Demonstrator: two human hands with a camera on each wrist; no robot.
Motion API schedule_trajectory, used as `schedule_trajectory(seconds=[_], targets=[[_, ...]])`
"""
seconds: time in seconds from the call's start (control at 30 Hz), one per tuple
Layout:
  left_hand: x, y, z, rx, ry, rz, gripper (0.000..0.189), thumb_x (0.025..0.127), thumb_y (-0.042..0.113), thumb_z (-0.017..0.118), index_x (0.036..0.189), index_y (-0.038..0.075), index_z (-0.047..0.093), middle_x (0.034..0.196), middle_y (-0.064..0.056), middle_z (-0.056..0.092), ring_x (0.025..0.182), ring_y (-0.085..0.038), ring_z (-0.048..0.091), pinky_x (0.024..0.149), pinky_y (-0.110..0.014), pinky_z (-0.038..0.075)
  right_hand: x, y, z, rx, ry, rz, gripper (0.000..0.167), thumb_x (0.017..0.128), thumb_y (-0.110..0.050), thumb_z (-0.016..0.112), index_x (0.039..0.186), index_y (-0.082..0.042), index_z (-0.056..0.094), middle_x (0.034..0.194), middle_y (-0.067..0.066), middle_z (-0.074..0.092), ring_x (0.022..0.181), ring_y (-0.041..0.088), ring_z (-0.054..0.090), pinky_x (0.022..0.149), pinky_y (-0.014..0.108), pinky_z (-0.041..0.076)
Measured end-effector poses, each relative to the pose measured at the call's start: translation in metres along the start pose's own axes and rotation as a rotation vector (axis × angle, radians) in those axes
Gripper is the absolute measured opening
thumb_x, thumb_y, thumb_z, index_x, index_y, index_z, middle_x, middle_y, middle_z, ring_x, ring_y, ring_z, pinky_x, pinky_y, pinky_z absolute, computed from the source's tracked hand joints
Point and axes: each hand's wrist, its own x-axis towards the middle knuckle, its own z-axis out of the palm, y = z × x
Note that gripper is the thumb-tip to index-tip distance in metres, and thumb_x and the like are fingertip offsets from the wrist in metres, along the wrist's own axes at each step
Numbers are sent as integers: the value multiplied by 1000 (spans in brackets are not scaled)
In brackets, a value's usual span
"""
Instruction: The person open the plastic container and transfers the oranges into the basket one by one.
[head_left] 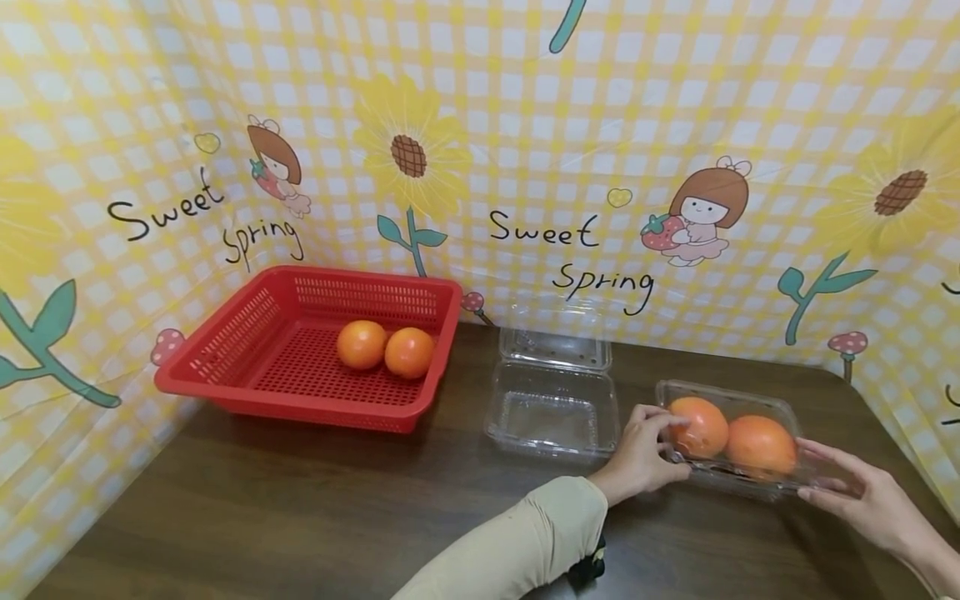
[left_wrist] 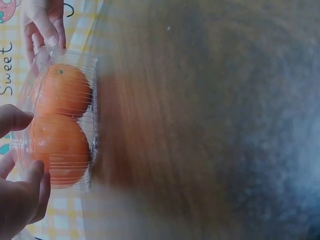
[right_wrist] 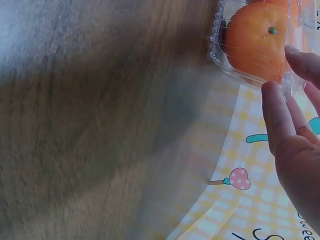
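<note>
A clear plastic clamshell box (head_left: 738, 483) with two oranges (head_left: 761, 447) inside is at the right of the table in the head view. My left hand (head_left: 643, 450) grips its left end, thumb in front and fingers over the top edge. At the opposite end, my right hand (head_left: 862, 496) holds the box between thumb and fingers. The left wrist view shows both oranges (left_wrist: 60, 150) side by side behind the ribbed plastic, with the lid down over them. In the right wrist view, fingers (right_wrist: 277, 110) touch the box's corner near one orange (right_wrist: 257, 42).
Left of the hands stands another clear clamshell box (head_left: 551, 408), its lid raised against the patterned cloth (head_left: 480, 167). A red plastic basket (head_left: 300, 400) at the left of the brown table (head_left: 300, 500) contains two oranges (head_left: 386, 348).
</note>
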Motion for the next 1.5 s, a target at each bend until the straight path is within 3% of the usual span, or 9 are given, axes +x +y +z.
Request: schedule_trajectory(seconds=[0.1,0.33,0.53,0.73,0.97,1.07,1.27,1.5], targets=[[0,1,-2,67,1,26,52,60,-7,71,109,5,60,112,1,38,77,0,52,67,-8,42,1,0,-1,13,-14,5,62,70,10,66,127,-1,43,111,-35,40,87,-14,47,60,10,44],[0,5,-3,225,-16,49,50,63,2,73,111,7,59,132,-2,38,78,1,54,66,-4,39,4,-2,-3,3,-25,16,61,70,8,67,126,-1,44,111,-35,41,84,-11,50,60,12,45],[3,3,-3,203,-48,48,49,66,2,74,112,7,58,132,-3,38,80,0,54,66,-5,40,3,-1,-4,11,-36,0,61,70,11,64,126,-4,45,113,-35,40,84,-11,50,59,13,46],[4,3,-2,218,-50,32,52,65,1,74,113,8,57,130,-1,38,72,2,52,64,-5,40,3,-2,-4,0,-26,20,61,71,12,64,125,-10,48,110,-36,40,80,-10,51,56,17,48],[6,3,-3,251,-47,40,56,65,3,75,117,8,56,130,-1,39,69,2,52,63,-5,39,2,-3,-5,-59,-29,44,55,74,5,65,124,-3,46,108,-37,39,79,-10,51,53,28,50],[6,3,-3,219,-42,31,54,65,2,75,115,7,57,128,-1,40,72,1,52,63,-5,40,1,-2,-5,-69,-26,51,52,75,3,65,123,-1,46,108,-37,39,79,-10,52,53,30,50],[5,4,-2,124,-2,-30,51,63,-1,76,111,7,60,116,2,47,71,0,52,62,-7,42,0,-1,-4,-68,-15,17,51,75,5,64,123,0,46,110,-36,41,79,-8,54,54,21,49],[3,7,-4,122,15,-44,51,63,1,77,111,7,61,104,1,49,68,0,53,60,-7,42,1,-2,-3,-89,-1,8,49,76,4,64,121,1,47,110,-36,41,79,-9,54,56,14,46]])
